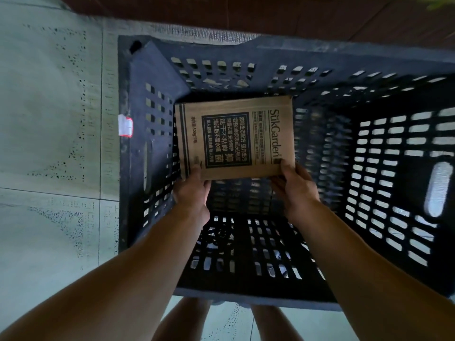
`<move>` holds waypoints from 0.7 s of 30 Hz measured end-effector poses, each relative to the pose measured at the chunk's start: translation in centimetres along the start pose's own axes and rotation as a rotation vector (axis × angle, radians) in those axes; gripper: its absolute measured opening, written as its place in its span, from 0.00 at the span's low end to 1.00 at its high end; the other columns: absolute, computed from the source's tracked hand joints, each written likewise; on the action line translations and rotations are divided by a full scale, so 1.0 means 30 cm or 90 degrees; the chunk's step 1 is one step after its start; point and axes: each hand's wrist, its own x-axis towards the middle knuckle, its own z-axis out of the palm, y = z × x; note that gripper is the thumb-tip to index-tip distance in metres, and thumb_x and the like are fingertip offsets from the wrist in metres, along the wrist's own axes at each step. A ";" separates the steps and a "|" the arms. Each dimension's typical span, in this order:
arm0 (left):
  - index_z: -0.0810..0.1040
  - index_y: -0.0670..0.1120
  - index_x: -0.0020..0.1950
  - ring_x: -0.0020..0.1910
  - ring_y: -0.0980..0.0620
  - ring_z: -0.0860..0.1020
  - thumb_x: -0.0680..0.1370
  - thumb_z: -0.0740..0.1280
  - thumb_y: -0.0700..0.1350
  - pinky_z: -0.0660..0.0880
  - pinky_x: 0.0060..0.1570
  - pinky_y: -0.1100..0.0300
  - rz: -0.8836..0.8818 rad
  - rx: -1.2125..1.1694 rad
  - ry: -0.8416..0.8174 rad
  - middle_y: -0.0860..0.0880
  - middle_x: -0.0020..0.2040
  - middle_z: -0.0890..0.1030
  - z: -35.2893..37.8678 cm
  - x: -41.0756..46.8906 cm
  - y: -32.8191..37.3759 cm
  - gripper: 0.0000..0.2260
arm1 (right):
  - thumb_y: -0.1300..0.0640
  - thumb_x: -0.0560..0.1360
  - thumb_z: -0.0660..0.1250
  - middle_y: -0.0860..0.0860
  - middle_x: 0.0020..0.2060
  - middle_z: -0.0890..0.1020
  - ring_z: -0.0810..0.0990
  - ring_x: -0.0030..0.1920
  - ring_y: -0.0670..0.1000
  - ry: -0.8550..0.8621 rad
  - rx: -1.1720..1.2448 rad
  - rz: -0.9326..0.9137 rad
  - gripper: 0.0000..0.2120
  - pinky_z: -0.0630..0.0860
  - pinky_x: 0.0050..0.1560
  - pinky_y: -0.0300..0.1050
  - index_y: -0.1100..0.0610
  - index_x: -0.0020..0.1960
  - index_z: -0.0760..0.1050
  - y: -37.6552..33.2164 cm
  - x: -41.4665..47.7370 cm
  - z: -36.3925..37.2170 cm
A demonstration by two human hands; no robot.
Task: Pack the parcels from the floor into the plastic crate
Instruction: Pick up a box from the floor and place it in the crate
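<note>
Two hands hold one printed cardboard box (236, 137) by its near edge, our left hand (192, 193) and right hand (294, 187) each closed on a near corner. From the head view, it hangs inside the dark slatted plastic crate (384, 168), toward the far left corner. We judge it best to lower it flat against those walls, leaving the bare bottom free for further parcels.

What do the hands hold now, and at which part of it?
Both hands, left hand and right hand, hold one brown cardboard parcel by its near edge, one at each near corner, inside the dark plastic crate.
</note>
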 end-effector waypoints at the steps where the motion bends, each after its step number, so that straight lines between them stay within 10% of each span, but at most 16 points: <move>1: 0.71 0.47 0.67 0.48 0.55 0.82 0.78 0.67 0.45 0.74 0.62 0.54 0.014 0.002 -0.006 0.48 0.58 0.82 -0.004 0.002 0.002 0.18 | 0.50 0.77 0.67 0.50 0.51 0.83 0.84 0.48 0.49 0.001 -0.001 0.000 0.16 0.81 0.45 0.44 0.48 0.65 0.74 0.007 0.001 -0.002; 5: 0.72 0.49 0.68 0.58 0.51 0.78 0.78 0.67 0.44 0.79 0.47 0.61 0.086 0.039 -0.035 0.47 0.63 0.77 -0.023 0.009 -0.002 0.18 | 0.54 0.79 0.65 0.50 0.50 0.83 0.83 0.48 0.48 0.012 0.024 0.004 0.08 0.80 0.49 0.43 0.49 0.56 0.77 0.058 -0.010 -0.019; 14: 0.75 0.45 0.61 0.49 0.52 0.82 0.77 0.68 0.45 0.79 0.55 0.58 -0.032 -0.007 -0.001 0.46 0.53 0.82 0.027 0.022 0.041 0.13 | 0.55 0.78 0.66 0.51 0.54 0.83 0.83 0.50 0.50 0.024 -0.030 -0.027 0.18 0.81 0.50 0.46 0.52 0.67 0.73 0.037 0.056 0.022; 21: 0.76 0.47 0.50 0.52 0.49 0.78 0.78 0.67 0.49 0.77 0.54 0.53 -0.045 0.192 -0.024 0.46 0.51 0.80 -0.010 -0.053 0.071 0.06 | 0.56 0.75 0.67 0.52 0.49 0.84 0.83 0.50 0.52 -0.038 -0.095 0.015 0.11 0.80 0.56 0.50 0.54 0.57 0.78 0.022 -0.026 -0.028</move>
